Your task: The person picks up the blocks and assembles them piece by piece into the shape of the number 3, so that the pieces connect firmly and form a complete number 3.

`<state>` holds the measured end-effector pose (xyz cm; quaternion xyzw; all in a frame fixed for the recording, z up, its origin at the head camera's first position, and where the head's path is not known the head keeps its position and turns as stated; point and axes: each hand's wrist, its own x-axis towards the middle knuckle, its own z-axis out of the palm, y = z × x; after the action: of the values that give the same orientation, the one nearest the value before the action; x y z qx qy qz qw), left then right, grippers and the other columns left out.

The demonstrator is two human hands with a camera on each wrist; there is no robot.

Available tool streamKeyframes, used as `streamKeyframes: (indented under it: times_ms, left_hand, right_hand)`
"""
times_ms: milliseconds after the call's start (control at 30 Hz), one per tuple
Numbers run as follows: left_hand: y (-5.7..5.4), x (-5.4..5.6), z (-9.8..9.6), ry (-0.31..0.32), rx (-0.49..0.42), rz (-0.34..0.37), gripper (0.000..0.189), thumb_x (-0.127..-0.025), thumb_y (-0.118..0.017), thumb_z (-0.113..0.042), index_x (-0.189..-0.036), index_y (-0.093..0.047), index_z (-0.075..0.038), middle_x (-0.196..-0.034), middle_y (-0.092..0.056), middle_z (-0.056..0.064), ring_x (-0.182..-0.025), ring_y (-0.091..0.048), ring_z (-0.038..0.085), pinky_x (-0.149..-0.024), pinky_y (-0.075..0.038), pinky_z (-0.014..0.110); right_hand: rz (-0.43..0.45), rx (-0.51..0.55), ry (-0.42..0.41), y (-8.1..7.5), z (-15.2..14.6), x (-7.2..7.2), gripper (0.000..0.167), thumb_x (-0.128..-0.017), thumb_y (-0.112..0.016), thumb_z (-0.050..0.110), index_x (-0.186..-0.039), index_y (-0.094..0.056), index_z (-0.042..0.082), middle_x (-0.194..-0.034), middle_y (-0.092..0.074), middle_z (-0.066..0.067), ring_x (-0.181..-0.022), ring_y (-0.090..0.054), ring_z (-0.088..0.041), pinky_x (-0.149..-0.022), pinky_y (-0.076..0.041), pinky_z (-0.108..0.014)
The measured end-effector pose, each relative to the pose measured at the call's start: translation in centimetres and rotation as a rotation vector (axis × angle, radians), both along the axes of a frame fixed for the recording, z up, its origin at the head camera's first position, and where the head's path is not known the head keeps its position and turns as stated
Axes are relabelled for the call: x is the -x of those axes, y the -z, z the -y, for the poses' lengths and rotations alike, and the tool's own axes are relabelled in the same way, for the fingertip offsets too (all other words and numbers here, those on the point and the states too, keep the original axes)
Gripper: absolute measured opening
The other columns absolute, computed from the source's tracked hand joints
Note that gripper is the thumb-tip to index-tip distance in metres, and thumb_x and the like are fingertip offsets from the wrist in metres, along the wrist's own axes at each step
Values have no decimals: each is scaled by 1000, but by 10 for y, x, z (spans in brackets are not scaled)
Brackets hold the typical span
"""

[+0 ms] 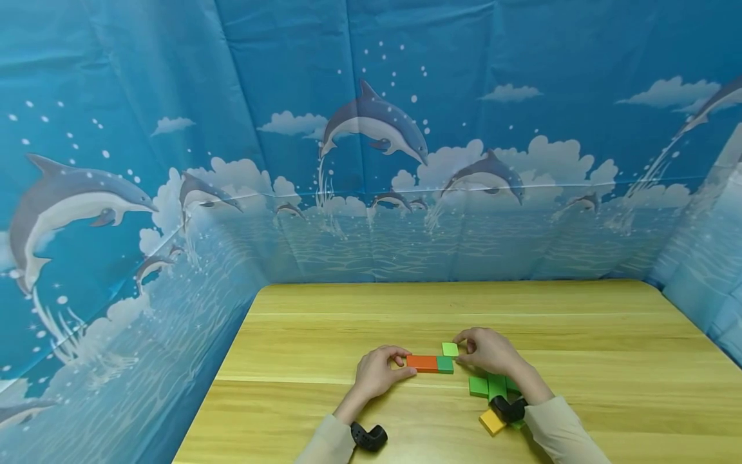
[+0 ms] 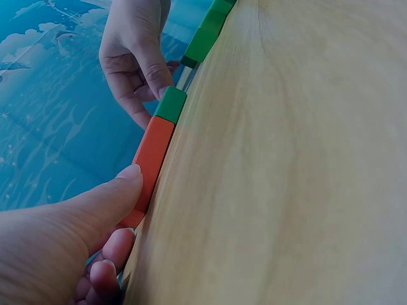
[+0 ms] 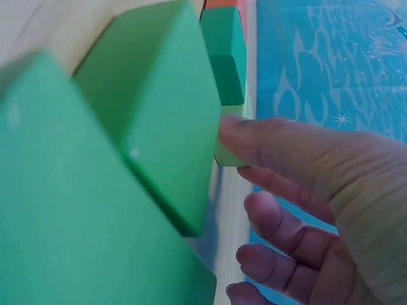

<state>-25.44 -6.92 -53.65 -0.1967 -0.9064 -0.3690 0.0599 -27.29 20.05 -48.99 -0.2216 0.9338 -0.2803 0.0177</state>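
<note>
My left hand (image 1: 378, 372) pinches the left end of a long orange-red block (image 1: 422, 364) between thumb and fingers. Against that block's right end lies a small dark green block (image 1: 445, 365), flush in line with it on the table. Just behind the dark green piece sits a small light green block (image 1: 449, 349). The thumb and index finger of my right hand (image 1: 489, 351) pinch it from its right side, the other fingers loosely bent. In the right wrist view, the thumb partly covers the light green block (image 3: 230, 152).
Several green blocks (image 1: 478, 386) lie under my right forearm, partly hidden by it, with a yellow block (image 1: 491, 422) in front of them. The wooden table (image 1: 324, 328) ends at a blue dolphin-print curtain (image 1: 359, 251) behind and at the left. Black wrist cameras sit on both wrists.
</note>
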Motion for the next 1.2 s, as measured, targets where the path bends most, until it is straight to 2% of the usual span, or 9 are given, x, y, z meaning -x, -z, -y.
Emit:
streamKeyframes:
  times_ms: [467, 633, 733, 867, 1033, 1200]
  left_hand:
    - [-1, 0, 0, -11, 21, -9, 33, -81, -73, -45, -105, -72, -23, -79, -56, -17, -52, -37, 0, -52, -31, 21]
    - [-1, 0, 0, -11, 29, -12, 33, -80, -73, -45, -106, -72, -23, -80, -57, -17, -52, -37, 0, -52, -31, 21]
    - [-2, 0, 0, -9, 29, -18, 33, -80, -73, -45, -106, -72, -23, -80, -58, -17, -52, -37, 0, -52, -31, 21]
    - [-1, 1, 0, -7, 31, -28, 34, -81, -72, -46, -106, -72, -24, -80, -58, -17, -52, -38, 0, -51, -31, 21]
    - [0, 1, 1, -9, 33, -29, 34, -81, -72, -46, -106, -72, -24, -80, -58, -17, -53, -38, -1, -52, -31, 20]
    - [0, 0, 1, -6, 26, -19, 34, -81, -72, -46, -106, -72, -24, -80, -57, -17, -54, -39, 0, -54, -32, 20]
  right_hand:
    - [10, 1, -22, 0, 1, -1, 32, -82, -75, 18, -111, -67, 6, -64, -48, 5, -53, -40, -10, -50, -30, -27]
    - [22, 13, -5, -3, -4, -3, 34, -83, -74, 19, -114, -66, 6, -66, -49, 5, -54, -40, -10, -50, -31, -28]
    - [26, 19, 7, -7, -11, -7, 27, -85, -73, 21, -107, -67, 7, -69, -49, 5, -55, -41, -11, -51, -32, -28]
    - [23, 9, -12, -13, -21, -16, 15, -83, -74, 24, -91, -68, 12, -68, -50, 6, -56, -43, -9, -52, -36, -28]
    - [34, -16, -68, -16, -31, -28, 21, -79, -76, 36, -85, -68, 17, -69, -52, 9, -58, -45, -6, -55, -39, -28]
    - [53, -25, -120, -16, -34, -36, 26, -76, -78, 42, -85, -68, 19, -71, -50, 9, -60, -43, -6, -53, -37, -27]
